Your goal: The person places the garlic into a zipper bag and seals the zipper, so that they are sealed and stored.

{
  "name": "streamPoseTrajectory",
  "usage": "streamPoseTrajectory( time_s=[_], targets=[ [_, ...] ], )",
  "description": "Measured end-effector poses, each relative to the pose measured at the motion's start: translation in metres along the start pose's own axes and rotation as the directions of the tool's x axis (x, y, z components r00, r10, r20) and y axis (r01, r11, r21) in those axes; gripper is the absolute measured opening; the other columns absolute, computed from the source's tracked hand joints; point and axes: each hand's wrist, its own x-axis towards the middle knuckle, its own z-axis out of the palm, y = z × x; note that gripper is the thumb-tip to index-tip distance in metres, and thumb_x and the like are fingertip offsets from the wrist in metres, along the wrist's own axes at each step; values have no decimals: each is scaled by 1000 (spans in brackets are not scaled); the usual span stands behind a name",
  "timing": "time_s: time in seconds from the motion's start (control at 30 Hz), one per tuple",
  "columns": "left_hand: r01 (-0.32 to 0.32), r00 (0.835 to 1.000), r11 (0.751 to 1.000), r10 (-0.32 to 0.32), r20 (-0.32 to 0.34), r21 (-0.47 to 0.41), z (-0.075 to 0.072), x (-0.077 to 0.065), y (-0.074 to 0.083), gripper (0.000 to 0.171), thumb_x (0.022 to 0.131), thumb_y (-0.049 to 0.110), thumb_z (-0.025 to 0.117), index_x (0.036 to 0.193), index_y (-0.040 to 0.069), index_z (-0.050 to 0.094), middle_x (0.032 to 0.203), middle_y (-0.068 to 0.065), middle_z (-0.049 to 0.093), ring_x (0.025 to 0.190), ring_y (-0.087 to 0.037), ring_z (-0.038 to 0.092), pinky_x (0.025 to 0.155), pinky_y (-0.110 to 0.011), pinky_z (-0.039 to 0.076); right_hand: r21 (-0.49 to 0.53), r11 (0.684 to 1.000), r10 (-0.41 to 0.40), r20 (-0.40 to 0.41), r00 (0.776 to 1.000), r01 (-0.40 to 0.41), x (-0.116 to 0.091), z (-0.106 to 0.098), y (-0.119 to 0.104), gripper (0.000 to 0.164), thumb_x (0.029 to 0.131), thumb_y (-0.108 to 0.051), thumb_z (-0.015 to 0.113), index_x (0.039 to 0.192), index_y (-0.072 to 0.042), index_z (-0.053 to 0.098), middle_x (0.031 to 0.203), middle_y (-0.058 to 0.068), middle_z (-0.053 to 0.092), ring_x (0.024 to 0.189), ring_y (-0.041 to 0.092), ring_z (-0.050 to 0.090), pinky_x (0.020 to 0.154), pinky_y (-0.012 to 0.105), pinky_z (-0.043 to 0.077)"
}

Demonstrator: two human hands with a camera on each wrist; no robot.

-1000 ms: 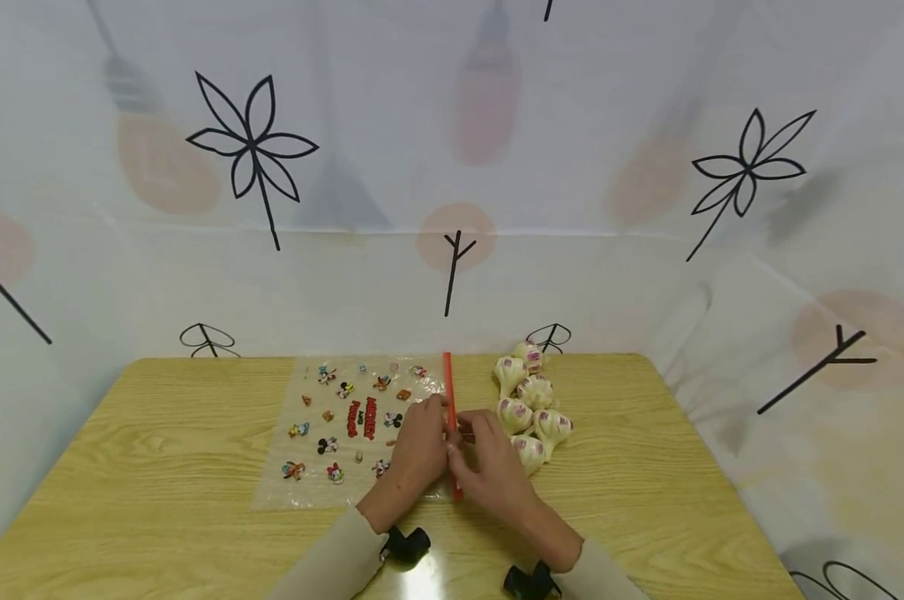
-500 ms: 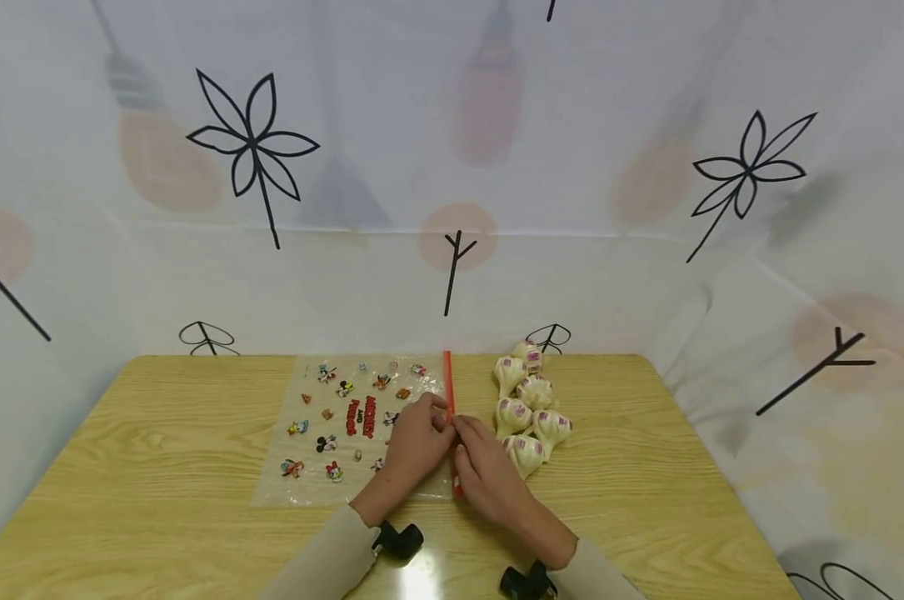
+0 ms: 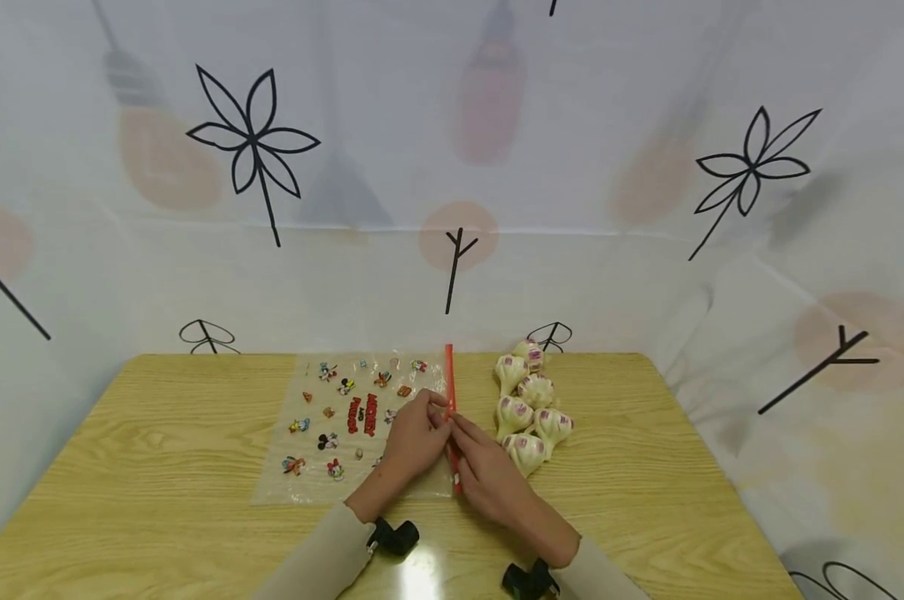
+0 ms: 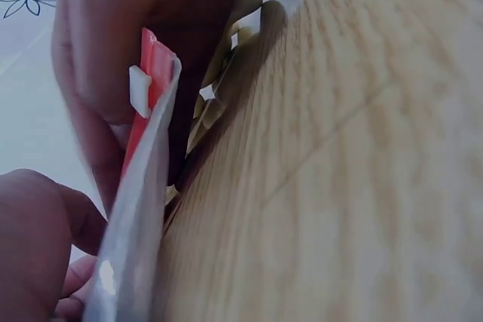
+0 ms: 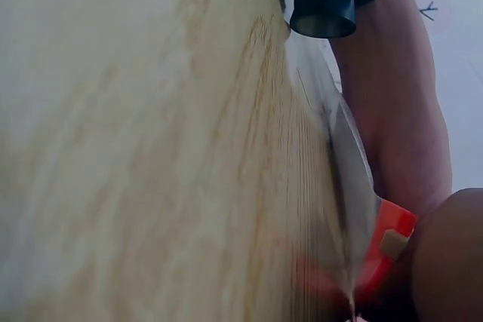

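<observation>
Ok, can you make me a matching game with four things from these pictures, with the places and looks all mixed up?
1. Garlic bulbs
2. Bag
3. White tab
4. Table

A. Wood-grained
B. On the red strip
C. In a cluster, right of the bag in the head view
D. See-through, with colourful cartoon prints

Right pairs: 1-C, 2-D, 3-B, 4-A

A pale, creased fabric backdrop [image 3: 571, 83] printed with black-outlined flowers [image 3: 252, 140], twigs [image 3: 454, 271] and faded light-bulb shapes [image 3: 170, 158] hangs behind and beside a light wood-grain table [image 3: 159, 450], whose surface catches bright white glare [image 3: 420, 575].
</observation>
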Motion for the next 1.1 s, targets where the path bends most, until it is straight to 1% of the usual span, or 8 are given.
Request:
streamPoseTrajectory(
  time_s=[0.17,0.43,0.6,0.73,0.83,0.97,1.03,1.1],
  targets=[
    [35,999,999,-35,-10,-36,-1,1,-1,24,91,13,72,114,9,68,80,5,64,65,-8,54,63,-27,46,-51,993,-109,0,994,109,2,2,2,47,104,6,49,150,10,52,156,23,51,146,42,49,117,55,42],
    [71,997,997,-71,-16,-41,-3,1,3,24,90,15,72,113,11,69,78,5,62,63,-10,52,62,-27,44,-58,992,-115,7,993,115,0,2,4,42,105,2,51,147,8,57,154,24,53,146,44,48,119,56,39],
    [84,996,995,-86,-29,-53,-3,0,4,25,90,16,72,115,12,69,76,6,60,61,-10,51,61,-27,43,-58,986,-155,-16,988,154,-1,2,5,41,105,-1,56,145,6,60,153,22,55,145,42,49,119,56,40],
    [71,996,996,-73,-41,-50,-3,0,6,27,91,15,72,117,10,66,75,5,59,60,-11,51,60,-27,43,-73,980,-190,-32,981,187,-1,3,7,43,103,-2,59,146,3,61,153,21,55,144,40,50,118,56,41],
    [58,997,998,-59,-51,-18,-3,0,6,29,91,15,73,118,10,65,76,5,59,60,-11,51,59,-28,43,-93,966,-247,-69,967,240,-1,6,11,42,101,-2,60,143,1,63,150,19,58,141,40,53,116,55,43],
    [47,997,997,-44,-61,60,-2,0,7,34,89,14,76,121,11,63,77,6,57,61,-9,49,58,-27,43,-97,949,-310,-113,944,300,1,11,18,41,98,-2,62,139,-2,67,147,18,59,138,41,54,115,57,43],
    [36,997,995,-30,-66,91,-3,-1,8,36,88,12,76,122,10,63,77,5,57,61,-9,49,57,-27,42,-107,948,-310,-108,944,299,2,15,23,42,98,-4,63,139,-5,67,149,16,58,138,41,53,115,57,42],
    [20,997,993,-11,-76,116,-4,-2,9,37,87,10,75,122,9,63,77,5,56,61,-9,49,57,-27,42,-103,957,-278,-80,957,270,1,17,23,41,98,-5,62,139,-6,68,153,15,56,141,41,52,115,58,42]
  ],
)
